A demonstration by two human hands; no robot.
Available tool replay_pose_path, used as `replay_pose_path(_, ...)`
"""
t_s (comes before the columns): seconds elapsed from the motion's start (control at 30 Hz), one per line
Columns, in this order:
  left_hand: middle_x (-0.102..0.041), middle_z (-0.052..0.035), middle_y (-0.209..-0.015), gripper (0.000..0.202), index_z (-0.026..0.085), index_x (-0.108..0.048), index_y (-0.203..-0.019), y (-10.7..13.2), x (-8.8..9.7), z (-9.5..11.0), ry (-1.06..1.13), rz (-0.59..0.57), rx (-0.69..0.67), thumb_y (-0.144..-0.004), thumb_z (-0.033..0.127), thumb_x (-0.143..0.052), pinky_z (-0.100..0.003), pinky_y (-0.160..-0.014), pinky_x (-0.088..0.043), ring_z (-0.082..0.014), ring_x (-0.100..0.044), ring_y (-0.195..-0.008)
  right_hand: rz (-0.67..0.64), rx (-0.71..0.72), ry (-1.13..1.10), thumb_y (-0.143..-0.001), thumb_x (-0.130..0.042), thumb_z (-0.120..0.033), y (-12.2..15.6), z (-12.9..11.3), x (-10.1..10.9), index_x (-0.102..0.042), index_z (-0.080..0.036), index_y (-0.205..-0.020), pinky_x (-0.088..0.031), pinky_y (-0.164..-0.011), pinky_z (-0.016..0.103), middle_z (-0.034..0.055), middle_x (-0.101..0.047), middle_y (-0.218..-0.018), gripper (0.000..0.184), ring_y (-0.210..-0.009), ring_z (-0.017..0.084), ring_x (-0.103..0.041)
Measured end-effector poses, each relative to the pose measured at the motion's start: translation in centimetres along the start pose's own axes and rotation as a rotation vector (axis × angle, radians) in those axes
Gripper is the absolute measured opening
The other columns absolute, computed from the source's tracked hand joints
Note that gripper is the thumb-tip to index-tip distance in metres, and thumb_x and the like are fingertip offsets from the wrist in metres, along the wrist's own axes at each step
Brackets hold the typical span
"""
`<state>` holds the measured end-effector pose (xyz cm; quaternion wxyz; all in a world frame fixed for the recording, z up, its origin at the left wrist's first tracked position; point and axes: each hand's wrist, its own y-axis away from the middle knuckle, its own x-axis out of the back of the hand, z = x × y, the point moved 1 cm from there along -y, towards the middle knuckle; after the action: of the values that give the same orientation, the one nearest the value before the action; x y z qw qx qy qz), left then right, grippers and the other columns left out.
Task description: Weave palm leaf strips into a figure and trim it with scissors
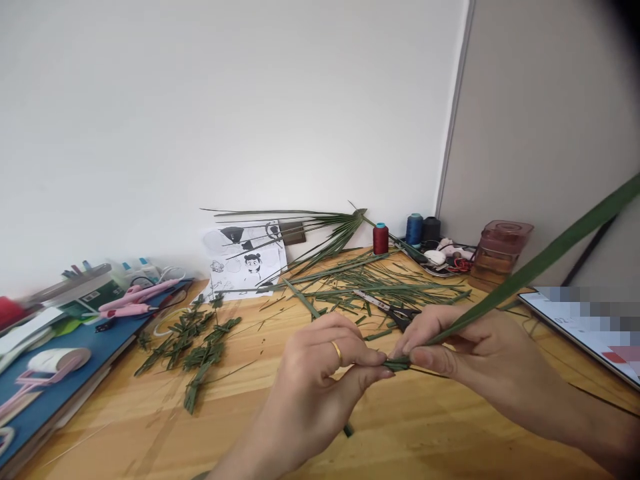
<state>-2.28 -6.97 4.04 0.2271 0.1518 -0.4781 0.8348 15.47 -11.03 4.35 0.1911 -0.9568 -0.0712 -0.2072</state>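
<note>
My left hand point(325, 373), with a gold ring on one finger, pinches one end of a small folded green leaf piece point(399, 365) above the wooden table. From the other side, the thumb and fingertips of my right hand point(465, 353) close on the same piece and on a long leaf strip point(540, 267). That strip rises from the right hand to the upper right edge of the view. A stub of green leaf point(349, 430) shows below the left hand. The fingers hide part of the folded piece. Just behind the hands lie scissors point(387, 308) with black handles.
Woven leaf pieces point(210, 353) lie to the left, near a blue board point(100, 333) holding pink glue guns point(133, 300). Cut strips point(380, 277), a palm leaf point(335, 230), thread spools point(381, 239) and a drawing sheet point(245, 267) are behind. A tablet point(585, 340) stands right.
</note>
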Motion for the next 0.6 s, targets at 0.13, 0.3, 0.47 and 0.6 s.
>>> replay_pose_path(0.13, -0.062, -0.0041, -0.061, 0.01, 0.012, -0.061, -0.075, -0.1, 0.1, 0.2, -0.033, -0.025, -0.083, -0.069, 0.005, -0.058, -0.026, -0.056, -0.046, -0.0127, -0.053, -0.063, -0.019, 0.019, 0.06, -0.075, -0.057, -0.024, 0.3, -0.2, -0.1, -0.061, -0.024, -0.075, -0.046, -0.063, 0.02, -0.0033, -0.064, -0.073, 0.004, -0.07, 0.012, -0.059)
replay_pose_path(0.3, -0.062, -0.0043, -0.066, 0.016, 0.013, -0.059, -0.082, 0.3, 0.1, 0.0, -0.135, -0.114, -0.15, -0.072, 0.003, -0.053, -0.027, -0.062, -0.046, -0.0135, -0.053, -0.07, 0.041, 0.23, 0.336, -0.071, -0.061, -0.019, 0.3, -1.5, -0.2, -0.059, -0.024, -0.081, -0.047, -0.062, 0.016, -0.0045, -0.065, -0.074, 0.011, -0.067, 0.009, -0.06)
replay_pose_path(0.47, -0.06, -0.0037, -0.071, 0.018, 0.012, -0.055, -0.084, 0.2, 0.2, 0.4, -0.248, -0.067, -0.184, -0.068, 0.004, -0.059, -0.026, -0.064, -0.046, -0.0122, -0.051, -0.071, 0.097, 0.69, 0.5, -0.082, -0.046, -0.019, 1.3, -1.0, -0.3, -0.06, -0.016, -0.084, -0.047, -0.074, 0.015, 0.0031, -0.067, -0.081, 0.015, -0.078, 0.01, -0.06)
replay_pose_path(0.6, -0.059, -0.0045, -0.072, 0.022, 0.011, -0.054, -0.085, 0.1, 0.2, 1.0, -0.323, -0.024, -0.178, -0.065, 0.007, -0.063, -0.025, -0.06, -0.045, -0.0126, -0.05, -0.07, 0.359, 0.682, 0.586, -0.086, -0.038, -0.024, 2.6, -0.2, -1.7, -0.063, -0.024, -0.084, -0.046, -0.081, 0.019, -0.0009, -0.069, -0.085, 0.025, -0.083, 0.013, -0.061)
